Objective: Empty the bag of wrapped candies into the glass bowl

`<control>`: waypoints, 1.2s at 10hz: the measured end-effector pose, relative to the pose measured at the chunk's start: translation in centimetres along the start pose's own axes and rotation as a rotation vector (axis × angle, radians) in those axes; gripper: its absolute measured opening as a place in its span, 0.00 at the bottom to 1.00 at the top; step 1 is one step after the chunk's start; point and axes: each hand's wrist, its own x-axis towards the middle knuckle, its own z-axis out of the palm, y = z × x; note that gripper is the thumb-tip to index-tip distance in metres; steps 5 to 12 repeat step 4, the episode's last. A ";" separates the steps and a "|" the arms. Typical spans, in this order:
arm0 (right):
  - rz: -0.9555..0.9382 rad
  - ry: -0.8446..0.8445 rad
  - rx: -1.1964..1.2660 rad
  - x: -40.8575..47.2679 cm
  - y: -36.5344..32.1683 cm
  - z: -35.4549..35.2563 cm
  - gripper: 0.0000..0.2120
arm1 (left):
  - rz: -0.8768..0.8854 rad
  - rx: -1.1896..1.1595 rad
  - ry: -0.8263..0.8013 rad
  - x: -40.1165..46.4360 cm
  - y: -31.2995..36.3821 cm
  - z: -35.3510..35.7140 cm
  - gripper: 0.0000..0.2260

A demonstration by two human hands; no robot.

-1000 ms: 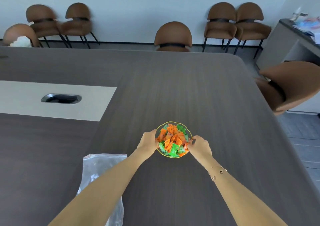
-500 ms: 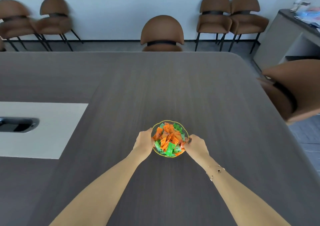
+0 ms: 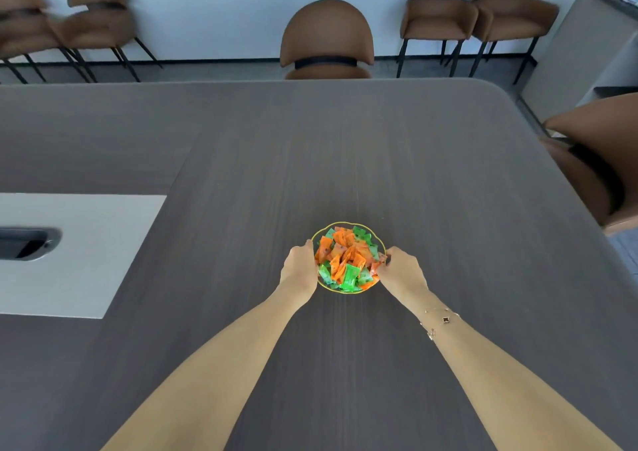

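Note:
A small glass bowl (image 3: 345,224) with a gold scalloped rim sits on the dark wooden table (image 3: 379,147), heaped with orange and green wrapped candies (image 3: 345,260). My left hand (image 3: 299,267) cups the bowl's left side. My right hand (image 3: 402,270) grips its right rim, fingertips touching candies at the edge. A thin bracelet circles my right wrist. The plastic bag is out of view.
A pale inset panel (image 3: 86,243) with a metal cable port (image 3: 29,243) lies at the left of the table. Brown chairs stand beyond the far edge (image 3: 326,36) and at the right (image 3: 600,160). A grey cabinet (image 3: 587,47) is at the far right.
The view has swung right, so the empty plastic bag at lower left has left the frame. Both hands stay on the bowl, which has barely shifted.

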 end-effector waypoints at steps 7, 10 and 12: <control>-0.016 -0.067 0.042 -0.1 0.4 0.1 0.14 | 0.021 -0.040 0.024 -1.1 -0.4 -1.0 0.22; -0.016 -0.067 0.042 -0.1 0.4 0.1 0.14 | 0.021 -0.040 0.024 -1.1 -0.4 -1.0 0.22; -0.016 -0.067 0.042 -0.1 0.4 0.1 0.14 | 0.021 -0.040 0.024 -1.1 -0.4 -1.0 0.22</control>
